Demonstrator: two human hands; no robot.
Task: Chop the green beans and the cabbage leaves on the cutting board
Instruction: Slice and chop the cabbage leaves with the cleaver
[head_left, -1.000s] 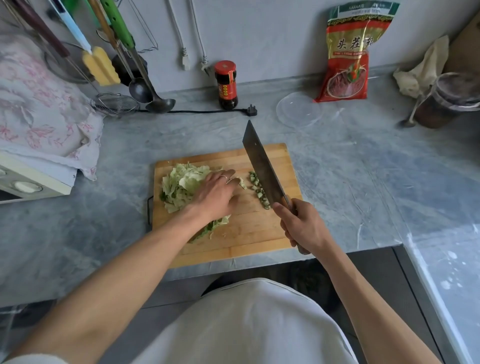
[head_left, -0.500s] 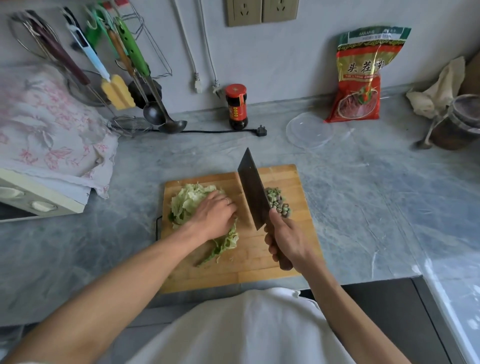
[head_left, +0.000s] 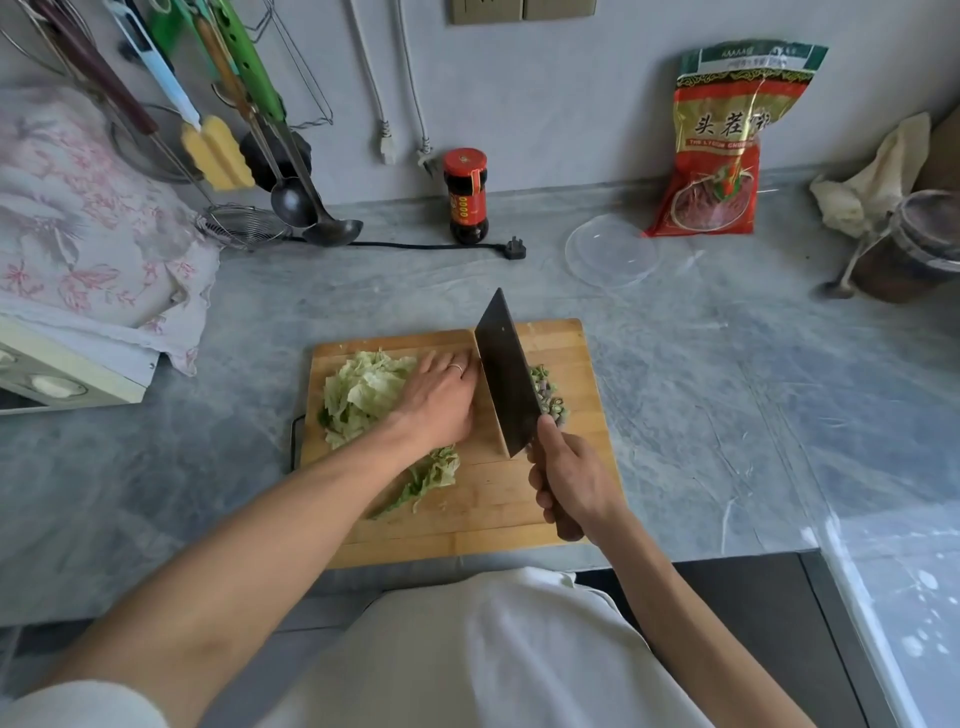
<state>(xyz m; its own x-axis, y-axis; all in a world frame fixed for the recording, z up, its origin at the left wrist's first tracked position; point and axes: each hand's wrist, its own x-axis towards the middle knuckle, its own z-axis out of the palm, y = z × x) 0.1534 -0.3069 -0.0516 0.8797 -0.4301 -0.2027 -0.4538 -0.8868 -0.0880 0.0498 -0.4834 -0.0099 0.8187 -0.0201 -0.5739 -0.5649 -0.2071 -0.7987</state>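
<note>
Cabbage leaves (head_left: 363, 395), pale green and crinkly, lie in a pile on the left part of the wooden cutting board (head_left: 488, 519), which sits on the grey stone table (head_left: 701, 415). The left hand (head_left: 441, 400) presses down flat on the pile, fingers (head_left: 457, 364) fairly straight and pointing far. The right hand (head_left: 571, 478) has its fingers curled tight round the handle of a big dark cleaver (head_left: 506, 379). The blade stands on the board just right of the left hand. Small chopped green bean pieces (head_left: 550, 397) sit in a little heap just right of the blade. Far off, by the wall, stand a dark sauce bottle with a red cap (head_left: 466, 197) and a red food bag (head_left: 722, 145).
</note>
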